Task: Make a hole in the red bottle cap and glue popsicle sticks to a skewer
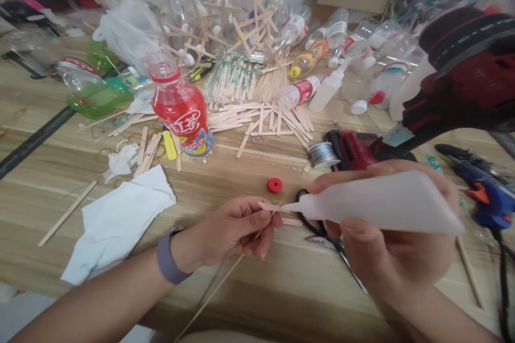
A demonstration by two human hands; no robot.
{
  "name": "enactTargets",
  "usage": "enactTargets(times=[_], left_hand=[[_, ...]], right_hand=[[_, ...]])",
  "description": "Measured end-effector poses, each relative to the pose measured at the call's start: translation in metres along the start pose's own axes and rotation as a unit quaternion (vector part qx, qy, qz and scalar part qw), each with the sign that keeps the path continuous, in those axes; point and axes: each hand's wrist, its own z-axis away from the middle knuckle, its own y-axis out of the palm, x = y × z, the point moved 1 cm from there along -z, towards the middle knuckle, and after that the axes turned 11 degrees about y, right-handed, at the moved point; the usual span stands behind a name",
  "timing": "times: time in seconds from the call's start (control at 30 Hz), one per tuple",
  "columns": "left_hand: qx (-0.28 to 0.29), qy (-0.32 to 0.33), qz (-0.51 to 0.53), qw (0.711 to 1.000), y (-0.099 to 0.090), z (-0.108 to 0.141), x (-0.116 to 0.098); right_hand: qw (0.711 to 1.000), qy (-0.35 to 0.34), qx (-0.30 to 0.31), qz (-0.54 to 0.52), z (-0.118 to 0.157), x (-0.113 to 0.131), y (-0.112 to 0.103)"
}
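My left hand [251,225] is closed in a pinch on a short wooden craft stick [274,207]. A thin bamboo skewer [217,286] also runs through its fingers and slants down toward the table's front edge. My right hand [386,236] is wrapped around a white plastic squeeze bottle [374,201], tipped nearly level. The bottle's narrow nozzle points left and meets the craft stick, or is very close to it. Just beyond my left hand lies a red cap [274,185] with a hole. Scissors [346,257] lie partly hidden beneath my right hand.
A bottle of red drink [181,112] stands behind my left hand, near white paper [120,220]. Loose craft sticks [237,118] and plastic bottles crowd the back. A thread spool [324,154], a red power tool [454,80] and a blue glue gun [491,198] are at right.
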Motion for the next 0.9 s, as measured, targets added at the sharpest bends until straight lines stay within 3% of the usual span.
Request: enactTargets(times=[0.2,0.37,0.7,0.9], left_hand=[[0.007,0.008,0.018,1.0,-0.0013,-0.0002,0.0024],[0.009,0.005,0.01,1.0,-0.0014,-0.0005,0.0022],[0.004,-0.005,0.015,1.0,-0.0032,-0.0011,0.0063],[0.01,0.001,0.015,1.0,-0.0038,-0.0009,0.0062]], right_hand=[[0.999,0.036,-0.025,0.003,0.0002,0.0016,0.0031],[0.982,0.171,-0.076,0.002,0.0047,0.0038,0.0036],[0.985,0.17,-0.041,-0.002,0.0016,0.0036,0.0062],[0.98,0.19,-0.056,0.004,0.0012,0.0047,0.0058]])
